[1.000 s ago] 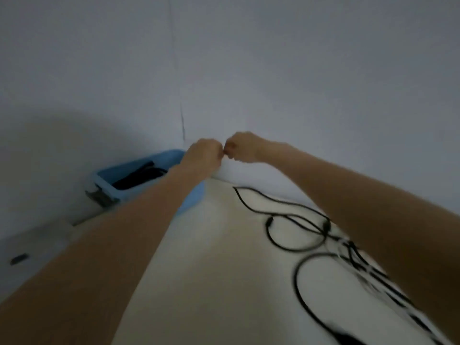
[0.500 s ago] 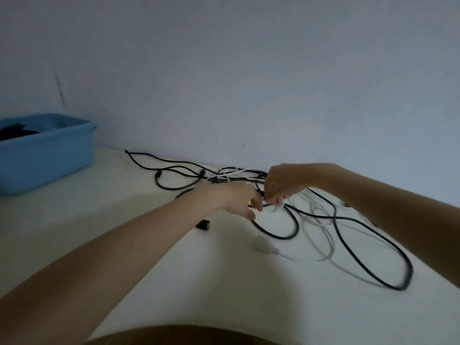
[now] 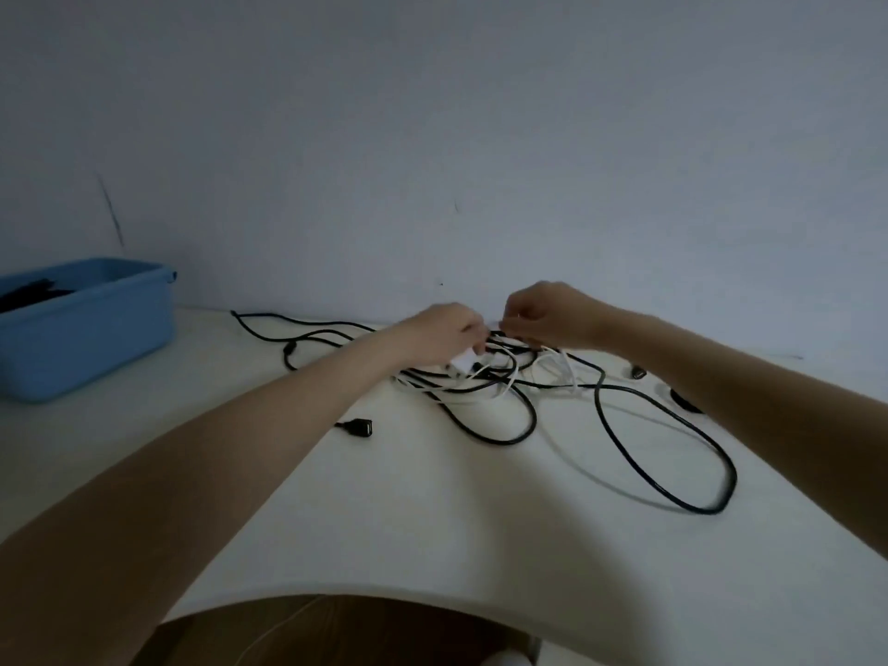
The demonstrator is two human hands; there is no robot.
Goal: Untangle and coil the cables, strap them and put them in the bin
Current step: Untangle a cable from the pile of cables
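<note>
Two hands, the left hand (image 3: 444, 336) and the right hand (image 3: 552, 312), are seen, and one blue bin (image 3: 96, 329); the tangled cables (image 3: 504, 382) cannot be counted.

It looked like a plain indoor room, home or office unclear. A white table (image 3: 432, 521) stood against a bare pale wall (image 3: 432, 113), dimly lit.

blue bin (image 3: 96, 338), black cables (image 3: 663, 454), white cable (image 3: 560, 365)

Both arms reach forward, left hand (image 3: 444, 336) and right hand (image 3: 552, 312) curled, nearly touching.
</note>
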